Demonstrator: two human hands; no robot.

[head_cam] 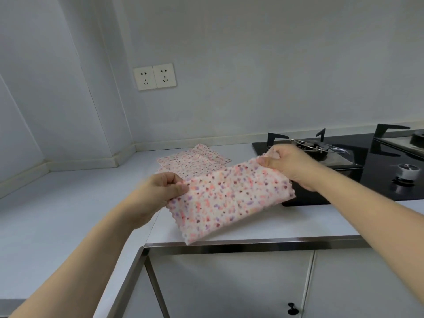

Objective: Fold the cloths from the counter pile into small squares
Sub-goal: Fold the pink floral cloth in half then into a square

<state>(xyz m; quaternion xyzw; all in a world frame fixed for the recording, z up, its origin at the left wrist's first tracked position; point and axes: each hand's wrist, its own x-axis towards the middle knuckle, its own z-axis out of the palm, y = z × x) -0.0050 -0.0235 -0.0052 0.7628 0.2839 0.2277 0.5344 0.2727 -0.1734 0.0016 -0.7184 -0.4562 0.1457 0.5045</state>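
A pale worktop (68,203) runs in an L along the wall corner, edged at the front with a metal strip. A pile of spotted cloths (192,162) lies flat on it, just beyond the left hand (158,189) and to the left of the right hand (291,166). A black glass gas hob (378,171) sits in the worktop under and past the right hand, reaching the right edge of view.
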